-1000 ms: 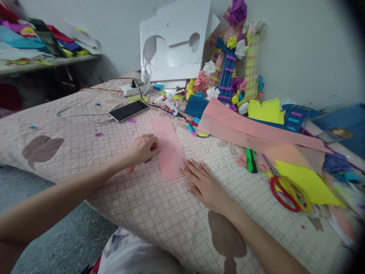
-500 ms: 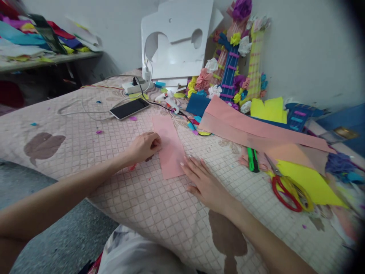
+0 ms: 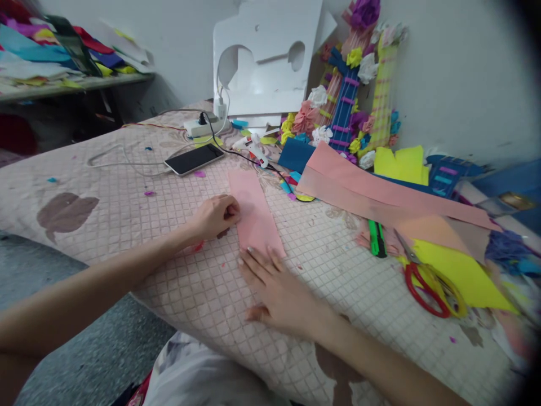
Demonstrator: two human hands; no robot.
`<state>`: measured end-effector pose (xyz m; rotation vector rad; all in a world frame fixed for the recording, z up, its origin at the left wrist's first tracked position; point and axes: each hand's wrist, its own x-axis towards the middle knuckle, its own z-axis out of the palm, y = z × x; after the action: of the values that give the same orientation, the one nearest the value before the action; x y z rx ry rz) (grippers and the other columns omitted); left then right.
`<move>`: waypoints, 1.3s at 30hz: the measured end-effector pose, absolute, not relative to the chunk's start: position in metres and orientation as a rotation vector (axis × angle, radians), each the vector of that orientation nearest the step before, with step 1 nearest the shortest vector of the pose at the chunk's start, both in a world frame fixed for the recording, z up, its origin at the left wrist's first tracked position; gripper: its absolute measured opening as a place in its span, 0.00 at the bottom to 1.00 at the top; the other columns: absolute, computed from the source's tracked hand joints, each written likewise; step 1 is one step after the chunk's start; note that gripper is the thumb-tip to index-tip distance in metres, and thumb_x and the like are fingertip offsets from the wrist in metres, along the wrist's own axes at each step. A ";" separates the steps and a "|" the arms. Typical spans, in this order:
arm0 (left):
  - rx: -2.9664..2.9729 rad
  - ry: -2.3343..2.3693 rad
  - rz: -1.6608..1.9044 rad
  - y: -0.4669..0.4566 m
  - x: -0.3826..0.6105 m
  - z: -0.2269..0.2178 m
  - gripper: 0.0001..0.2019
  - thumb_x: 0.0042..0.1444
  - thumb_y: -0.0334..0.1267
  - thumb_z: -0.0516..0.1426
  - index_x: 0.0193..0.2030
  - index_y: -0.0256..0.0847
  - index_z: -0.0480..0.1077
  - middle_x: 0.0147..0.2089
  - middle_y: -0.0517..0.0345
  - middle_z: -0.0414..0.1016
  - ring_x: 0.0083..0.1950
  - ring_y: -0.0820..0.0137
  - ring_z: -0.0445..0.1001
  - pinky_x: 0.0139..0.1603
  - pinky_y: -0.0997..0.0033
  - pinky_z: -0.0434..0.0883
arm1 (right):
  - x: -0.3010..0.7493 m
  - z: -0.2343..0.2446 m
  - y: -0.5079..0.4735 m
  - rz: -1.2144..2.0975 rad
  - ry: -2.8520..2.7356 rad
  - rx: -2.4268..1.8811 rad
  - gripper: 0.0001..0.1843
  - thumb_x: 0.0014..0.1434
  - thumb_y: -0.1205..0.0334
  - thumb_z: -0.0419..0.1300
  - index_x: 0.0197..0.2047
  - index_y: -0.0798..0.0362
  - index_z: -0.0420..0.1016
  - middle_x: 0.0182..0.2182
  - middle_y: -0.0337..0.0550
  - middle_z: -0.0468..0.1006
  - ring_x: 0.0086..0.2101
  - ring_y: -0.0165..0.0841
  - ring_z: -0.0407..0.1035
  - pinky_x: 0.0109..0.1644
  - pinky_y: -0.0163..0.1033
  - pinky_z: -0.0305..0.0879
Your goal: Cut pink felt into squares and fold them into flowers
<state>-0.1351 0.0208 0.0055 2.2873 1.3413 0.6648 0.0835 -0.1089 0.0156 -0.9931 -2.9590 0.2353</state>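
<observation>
A pink felt strip (image 3: 255,211) lies flat on the quilted pink cover (image 3: 127,192). My left hand (image 3: 215,215) is curled closed at the strip's left edge, pinching something I cannot make out. My right hand (image 3: 276,287) lies flat with fingers stretched out, its fingertips on the strip's near end.
Red-handled scissors (image 3: 426,285) and a green cutter (image 3: 375,238) lie to the right by yellow felt (image 3: 465,276) and long pink sheets (image 3: 380,192). A phone (image 3: 193,159), power strip (image 3: 205,126), glue gun (image 3: 256,148) and cables sit behind. Flower-covered craft pieces (image 3: 346,96) lean on the wall.
My right hand has slid left and nearer, from the strip's right side to its near end. The left hand stays at the left edge.
</observation>
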 end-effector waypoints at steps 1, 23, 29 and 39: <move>2.288 1.339 0.663 0.021 -0.135 0.006 0.07 0.51 0.35 0.56 0.36 0.36 0.69 0.33 0.54 0.71 0.31 0.73 0.67 0.33 0.73 0.64 | 0.082 0.016 -0.110 0.241 -2.964 -0.964 0.43 0.62 0.38 0.42 0.68 0.63 0.45 0.68 0.55 0.41 0.67 0.43 0.32 0.68 0.56 0.37; 2.609 0.088 0.165 0.004 -0.085 0.022 0.26 0.66 0.42 0.43 0.69 0.43 0.45 0.69 0.52 0.51 0.71 0.65 0.47 0.70 0.56 0.39 | 0.095 0.013 -0.120 0.338 -2.874 -1.145 0.44 0.59 0.37 0.47 0.69 0.55 0.44 0.68 0.58 0.42 0.65 0.53 0.34 0.65 0.62 0.37; 2.758 0.204 0.155 0.000 -0.090 0.012 0.34 0.62 0.52 0.48 0.70 0.42 0.42 0.72 0.47 0.39 0.72 0.56 0.41 0.68 0.47 0.29 | 0.130 0.011 -0.144 0.329 -2.815 -1.309 0.43 0.60 0.43 0.52 0.69 0.58 0.43 0.68 0.57 0.39 0.66 0.47 0.30 0.67 0.60 0.36; 2.699 0.122 0.086 -0.023 -0.091 0.019 0.37 0.62 0.53 0.48 0.71 0.43 0.34 0.72 0.46 0.36 0.72 0.56 0.40 0.69 0.49 0.34 | 0.168 0.042 -0.118 0.737 -2.568 -1.140 0.23 0.65 0.53 0.51 0.62 0.49 0.63 0.60 0.46 0.66 0.60 0.34 0.58 0.64 0.45 0.54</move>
<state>-0.0907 -0.0230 0.0186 2.6988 0.1223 0.0858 0.1676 -0.1178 0.0415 -1.1396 -2.5683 0.7366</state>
